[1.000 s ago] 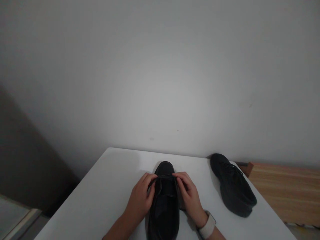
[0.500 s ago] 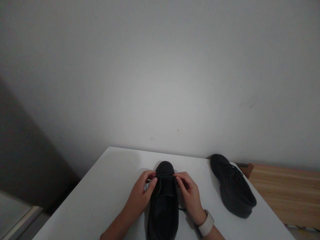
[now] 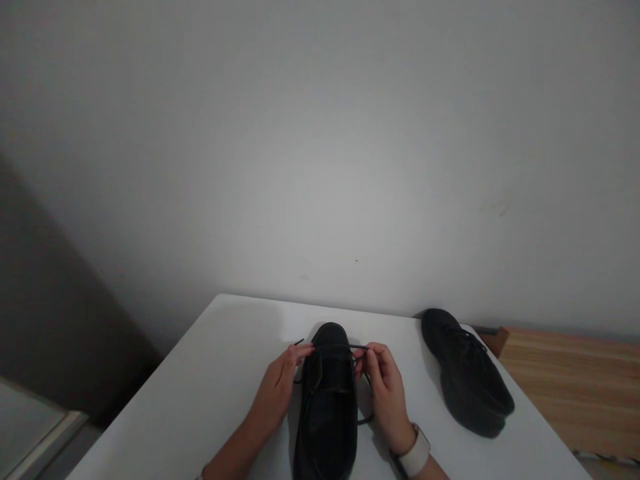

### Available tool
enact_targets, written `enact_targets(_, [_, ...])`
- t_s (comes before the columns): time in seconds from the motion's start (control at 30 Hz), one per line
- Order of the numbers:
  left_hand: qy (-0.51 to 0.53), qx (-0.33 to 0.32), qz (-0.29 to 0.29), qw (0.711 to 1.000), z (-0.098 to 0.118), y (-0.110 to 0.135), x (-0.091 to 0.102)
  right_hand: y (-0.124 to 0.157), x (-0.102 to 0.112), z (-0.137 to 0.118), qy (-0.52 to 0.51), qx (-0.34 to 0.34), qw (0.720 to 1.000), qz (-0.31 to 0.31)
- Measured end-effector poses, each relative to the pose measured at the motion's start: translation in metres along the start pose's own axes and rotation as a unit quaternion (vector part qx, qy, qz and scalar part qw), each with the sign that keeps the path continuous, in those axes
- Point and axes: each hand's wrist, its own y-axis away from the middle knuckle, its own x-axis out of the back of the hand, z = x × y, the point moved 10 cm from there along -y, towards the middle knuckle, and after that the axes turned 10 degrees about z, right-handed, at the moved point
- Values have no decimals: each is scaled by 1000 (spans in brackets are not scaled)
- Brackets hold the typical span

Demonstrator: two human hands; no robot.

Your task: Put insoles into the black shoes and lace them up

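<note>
A black lace-up shoe (image 3: 327, 427) lies in front of me, toe toward the wall. Its black shoelace (image 3: 358, 347) crosses the shoe near the toe and stretches out to the right. My right hand (image 3: 385, 387), with a pale watch band at the wrist, pinches that stretch beside the shoe. A loop of lace hangs below this hand onto the table. My left hand (image 3: 276, 387) is at the shoe's left side, its fingers closed together on the lace by the edge. One lace tip pokes out above the left fingers.
A second black shoe (image 3: 470, 380), its lace in place, stands at the table's right side. The white table (image 3: 200, 400) meets a grey wall (image 3: 320, 167) at the back. Beyond its right edge is a wood-grain surface (image 3: 570, 387).
My right hand has moved slightly right and away from the shoe, drawing the lace out. My left fingers have straightened and shifted a little left, and a lace tip now shows above them.
</note>
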Motion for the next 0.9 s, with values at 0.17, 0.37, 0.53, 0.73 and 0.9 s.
enact_targets(0.17, [9, 4, -3, 1000, 2, 0, -1, -6, 10, 3, -34, -15, 999, 26])
enact_targets(0.37, [17, 10, -2, 1000, 0, 0, 0, -8, 18, 7, -70, -43, 996, 40])
enact_targets(0.53, [3, 5, -1, 1000, 2, -1, 1, -12, 30, 14, -94, -65, 991, 73])
enact_targets(0.73, [-6, -2, -1, 1000, 3, -1, 2, -24, 60, 20, -131, -64, 978, 148])
enact_targets(0.9, [-9, -5, 0, 1000, 2, -1, 2, -32, 86, 20, -158, -41, 963, 213])
